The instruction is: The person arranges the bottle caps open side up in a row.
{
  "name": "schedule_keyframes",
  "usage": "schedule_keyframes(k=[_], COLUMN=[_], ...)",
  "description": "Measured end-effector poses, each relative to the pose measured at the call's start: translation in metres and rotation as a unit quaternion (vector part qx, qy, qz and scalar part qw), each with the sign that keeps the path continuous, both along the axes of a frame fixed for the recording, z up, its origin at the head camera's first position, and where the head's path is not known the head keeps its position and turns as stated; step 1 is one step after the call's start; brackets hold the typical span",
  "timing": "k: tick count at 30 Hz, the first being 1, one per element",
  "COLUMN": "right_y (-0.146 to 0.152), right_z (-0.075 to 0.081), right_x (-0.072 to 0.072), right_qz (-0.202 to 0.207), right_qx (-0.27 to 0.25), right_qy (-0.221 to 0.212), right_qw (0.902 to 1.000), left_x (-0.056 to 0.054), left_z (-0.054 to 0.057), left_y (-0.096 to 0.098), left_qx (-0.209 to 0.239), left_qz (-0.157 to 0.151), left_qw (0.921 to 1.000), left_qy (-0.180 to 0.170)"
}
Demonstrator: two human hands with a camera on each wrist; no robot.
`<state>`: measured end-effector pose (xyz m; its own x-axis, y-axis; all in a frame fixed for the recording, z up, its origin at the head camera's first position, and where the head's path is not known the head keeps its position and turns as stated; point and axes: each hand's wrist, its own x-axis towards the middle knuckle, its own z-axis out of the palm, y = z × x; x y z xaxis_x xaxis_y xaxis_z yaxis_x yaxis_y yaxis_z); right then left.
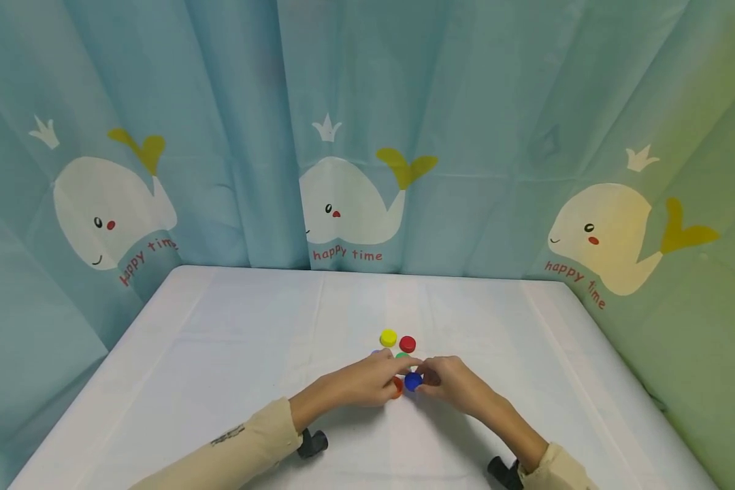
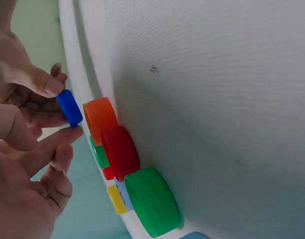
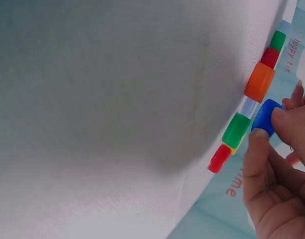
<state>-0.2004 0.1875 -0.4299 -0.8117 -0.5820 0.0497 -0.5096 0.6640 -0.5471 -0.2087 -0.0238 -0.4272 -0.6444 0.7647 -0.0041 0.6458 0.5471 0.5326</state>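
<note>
In the head view a blue bottle cap (image 1: 413,382) is held by my right hand (image 1: 456,384), pinched between thumb and fingers. The right wrist view shows the same blue cap (image 3: 264,117) tilted, with a fingertip at its lower edge and the thumb on its side. My left hand (image 1: 364,381) reaches in from the other side. Its extended index finger comes right to the edge of the blue cap (image 2: 69,108) in the left wrist view, with the other fingers loosely bent. An orange cap (image 1: 398,386) lies under the left hand, partly hidden by it.
More caps lie close together on the white-covered table (image 1: 251,327): yellow (image 1: 388,337), red (image 1: 407,344), green (image 1: 402,354) and light blue (image 1: 376,352). In the left wrist view another red cap (image 2: 121,154) and green cap (image 2: 153,201) lie nearer. A whale-print curtain (image 1: 496,136) hangs behind.
</note>
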Motion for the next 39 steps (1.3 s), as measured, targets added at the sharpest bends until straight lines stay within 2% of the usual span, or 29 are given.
schedule_keyframes(k=[3,7,12,21,25,30,39], right_y=[-0.002,-0.005,-0.005,-0.002,-0.002,-0.002,-0.004], right_z=[-0.001,-0.005,-0.005,0.000,0.001,0.002,0.006], right_x=[-0.002,-0.004,-0.006,-0.010,-0.011,-0.012,-0.016], right_qz=[-0.002,-0.003,-0.002,0.004,-0.016,-0.034,-0.015], right_qx=[0.016,0.031,0.043,0.052,0.065,0.072,0.059], right_qy=[-0.004,0.021,0.054,0.022,0.004,-0.010,0.036], right_qw=[0.9999,0.9993,0.9976,0.9984,0.9978,0.9968,0.9975], left_x=[0.000,-0.002,-0.003,-0.005,-0.008,-0.011,-0.015], left_z=[-0.001,-0.004,-0.002,0.002,0.005,0.005,0.004], left_y=[0.001,0.003,0.006,0.005,0.002,-0.003,-0.015], left_qx=[-0.003,-0.008,-0.016,-0.018,-0.014,-0.013,0.024], left_qz=[-0.009,-0.018,-0.006,0.007,0.037,0.087,0.124], left_qw=[1.0000,0.9998,0.9998,0.9997,0.9991,0.9960,0.9919], left_qy=[0.000,0.003,0.011,0.016,0.012,-0.013,0.010])
